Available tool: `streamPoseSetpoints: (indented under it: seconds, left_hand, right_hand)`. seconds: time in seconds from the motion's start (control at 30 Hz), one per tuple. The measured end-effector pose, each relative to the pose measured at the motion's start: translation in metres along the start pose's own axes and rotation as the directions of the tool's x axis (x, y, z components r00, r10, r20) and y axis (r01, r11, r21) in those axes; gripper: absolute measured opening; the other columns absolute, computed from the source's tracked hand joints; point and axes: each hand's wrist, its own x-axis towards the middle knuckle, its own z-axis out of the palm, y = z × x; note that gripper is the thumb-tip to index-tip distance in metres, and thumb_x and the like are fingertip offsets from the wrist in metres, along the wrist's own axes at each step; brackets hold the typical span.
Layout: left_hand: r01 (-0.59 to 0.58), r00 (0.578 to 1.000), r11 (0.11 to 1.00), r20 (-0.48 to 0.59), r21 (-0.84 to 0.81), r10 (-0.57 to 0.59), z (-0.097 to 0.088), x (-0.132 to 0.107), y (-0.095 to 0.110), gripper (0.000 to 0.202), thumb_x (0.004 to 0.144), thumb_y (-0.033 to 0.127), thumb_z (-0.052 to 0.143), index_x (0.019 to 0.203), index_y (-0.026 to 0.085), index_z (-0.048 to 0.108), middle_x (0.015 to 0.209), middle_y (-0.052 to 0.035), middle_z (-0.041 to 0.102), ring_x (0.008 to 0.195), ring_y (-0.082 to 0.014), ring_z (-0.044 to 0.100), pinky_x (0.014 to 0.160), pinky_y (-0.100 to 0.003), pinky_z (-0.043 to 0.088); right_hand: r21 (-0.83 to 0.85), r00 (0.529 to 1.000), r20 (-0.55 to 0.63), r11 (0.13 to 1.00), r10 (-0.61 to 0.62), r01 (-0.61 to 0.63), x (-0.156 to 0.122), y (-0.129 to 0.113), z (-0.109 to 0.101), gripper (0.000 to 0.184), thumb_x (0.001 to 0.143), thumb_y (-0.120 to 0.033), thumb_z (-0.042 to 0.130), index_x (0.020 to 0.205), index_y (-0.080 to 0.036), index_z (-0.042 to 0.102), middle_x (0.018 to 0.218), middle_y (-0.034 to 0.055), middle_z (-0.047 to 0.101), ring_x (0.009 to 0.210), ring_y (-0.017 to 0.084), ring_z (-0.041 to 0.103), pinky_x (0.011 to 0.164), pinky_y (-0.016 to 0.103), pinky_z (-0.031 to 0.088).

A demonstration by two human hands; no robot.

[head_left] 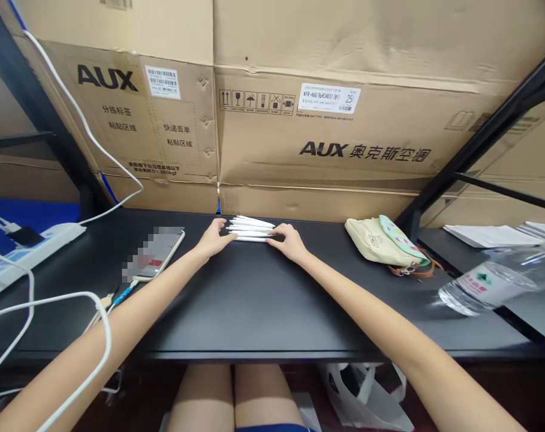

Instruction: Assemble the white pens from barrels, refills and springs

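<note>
Several slim white pens (250, 228) lie side by side in a loose pile near the back of the black table, their far ends fanned slightly. My left hand (213, 239) is at the pile's left end, its thumb and bent fingers closed at the pen tips. At the opposite end, my right hand (290, 243) pinches the nearest pens between thumb and fingers. The pens rest on or just above the tabletop; I cannot tell which.
Left stand a charging phone (157, 258), a white power strip (33, 258) and looping cables. Right are a cream pouch (373, 240), a lying water bottle (488, 285) and papers (492, 235). Cardboard boxes (272, 138) wall the back. A plastic bag (366, 402) hangs below.
</note>
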Motion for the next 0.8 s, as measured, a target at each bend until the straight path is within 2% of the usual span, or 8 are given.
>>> streamPoseSetpoints:
  seconds: [0.1,0.17,0.23,0.4,0.57,0.67,0.73,0.8]
  left_hand:
    - [-0.298,0.949,0.814,0.247,0.498,0.197,-0.001,0.020,0.001,0.079,0.056,0.030,0.076,0.126,0.014,0.044,0.135,-0.0175,0.045,0.129,-0.0326,0.037,0.107,-0.044,0.028]
    - [-0.383,0.908,0.730,0.375,0.567,0.185,0.003,0.037,0.007,0.097,0.042,0.033,0.081,0.130,0.017,0.042,0.137,-0.0152,0.044,0.130,-0.0356,0.035,0.108,-0.044,0.028]
    - [-0.431,0.872,0.678,0.468,0.596,0.144,0.010,0.056,0.015,0.105,0.036,0.034,0.081,0.132,0.018,0.042,0.138,-0.0148,0.045,0.128,-0.0362,0.037,0.105,-0.043,0.031]
    - [-0.525,0.765,0.505,0.640,0.685,-0.074,0.026,0.098,0.033,0.094,0.043,0.044,0.076,0.129,0.019,0.048,0.128,-0.0107,0.056,0.116,-0.0315,0.050,0.092,-0.034,0.041]
    - [-0.550,0.741,0.485,0.666,0.680,-0.093,0.030,0.111,0.032,0.066,0.052,0.054,0.071,0.108,0.021,0.061,0.108,-0.0051,0.066,0.098,-0.0266,0.059,0.078,-0.029,0.044]
    - [-0.619,0.751,0.414,0.657,0.667,0.066,0.031,0.095,0.024,0.053,0.067,0.055,0.063,0.105,0.017,0.060,0.101,-0.0077,0.065,0.092,-0.0249,0.060,0.076,-0.029,0.044]
    - [-0.656,0.755,0.311,0.608,0.688,0.247,0.032,0.078,0.018,0.043,0.077,0.044,0.057,0.106,0.013,0.058,0.104,-0.0126,0.062,0.094,-0.0253,0.058,0.079,-0.031,0.045]
    - [-0.645,0.762,0.283,0.575,0.710,0.298,0.033,0.059,0.010,0.037,0.082,0.031,0.050,0.111,0.009,0.054,0.114,-0.0178,0.057,0.104,-0.0281,0.054,0.087,-0.035,0.042]
  right_hand:
    - [-0.059,0.996,0.080,0.997,0.050,-0.046,0.016,-0.002,0.000,0.072,0.059,-0.036,0.079,0.123,-0.014,0.054,0.119,0.0143,0.055,0.113,0.028,0.049,0.096,0.043,0.040]
    - [-0.088,0.969,0.218,0.991,0.119,-0.102,0.031,-0.006,0.001,0.105,0.050,-0.041,0.083,0.139,-0.013,0.035,0.135,0.0179,0.043,0.125,0.032,0.040,0.101,0.045,0.037]
    - [-0.130,0.911,0.368,0.981,0.185,-0.147,0.048,-0.009,0.001,0.113,0.046,-0.043,0.084,0.141,-0.011,0.031,0.138,0.0195,0.040,0.128,0.033,0.038,0.103,0.044,0.035]
    - [-0.220,0.795,0.567,0.970,0.213,-0.103,0.088,-0.016,-0.001,0.090,0.049,-0.043,0.083,0.128,-0.015,0.048,0.128,0.0125,0.053,0.117,0.030,0.051,0.093,0.036,0.044]
    - [-0.262,0.673,0.715,0.965,0.188,0.009,0.109,-0.015,0.000,0.051,0.061,-0.041,0.077,0.103,-0.017,0.061,0.105,0.0052,0.065,0.094,0.023,0.062,0.073,0.026,0.047]
    - [-0.280,0.746,0.659,0.951,0.091,0.131,0.101,-0.015,0.004,0.039,0.072,-0.037,0.069,0.103,-0.016,0.059,0.102,0.0057,0.066,0.087,0.020,0.062,0.069,0.025,0.047]
    - [-0.344,0.826,0.562,0.920,0.041,0.188,0.086,-0.019,0.008,0.035,0.079,-0.030,0.062,0.108,-0.013,0.055,0.105,0.0101,0.063,0.088,0.021,0.061,0.072,0.028,0.047]
    - [-0.385,0.864,0.504,0.898,0.013,0.211,0.067,-0.023,0.012,0.032,0.083,-0.020,0.052,0.113,-0.009,0.051,0.112,0.0161,0.059,0.098,0.026,0.057,0.083,0.034,0.045]
